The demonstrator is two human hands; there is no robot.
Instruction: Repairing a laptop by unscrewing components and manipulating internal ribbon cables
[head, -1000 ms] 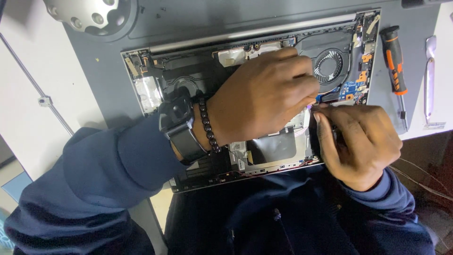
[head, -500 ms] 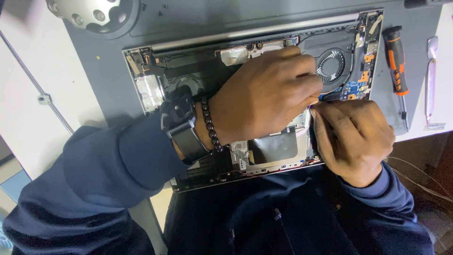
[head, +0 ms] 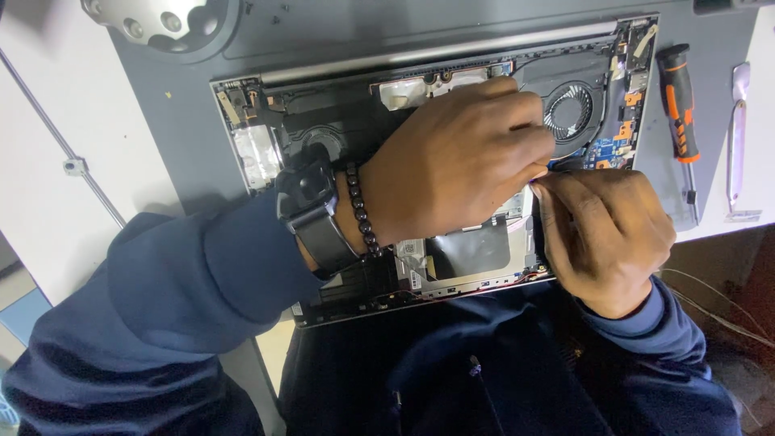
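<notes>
An opened silver laptop (head: pixel 254 153) lies bottom up on a grey mat (head: pixel 182 137), its dark inner parts and round fan (head: pixel 571 111) exposed. My left hand (head: pixel 460 161), with a black watch (head: pixel 311 210) and a bead bracelet at the wrist, reaches across the laptop's inside. Its fingers curl down just left of the fan, tips hidden. My right hand (head: pixel 605 234) sits at the laptop's lower right edge, thumb and fingers pinched tight against the left hand's fingertips. What they pinch is hidden.
An orange and black screwdriver (head: pixel 678 113) lies on the mat right of the laptop, and a slim metal tool (head: pixel 736 137) beyond it on the white table. A round grey knobbed object (head: pixel 161 24) sits at the top left. Thin wires (head: pixel 718 315) hang at the right.
My right hand has closed tighter and shifted slightly up against the left fingertips; a dark bit seen between its fingers earlier is now covered. The left hand has barely moved.
</notes>
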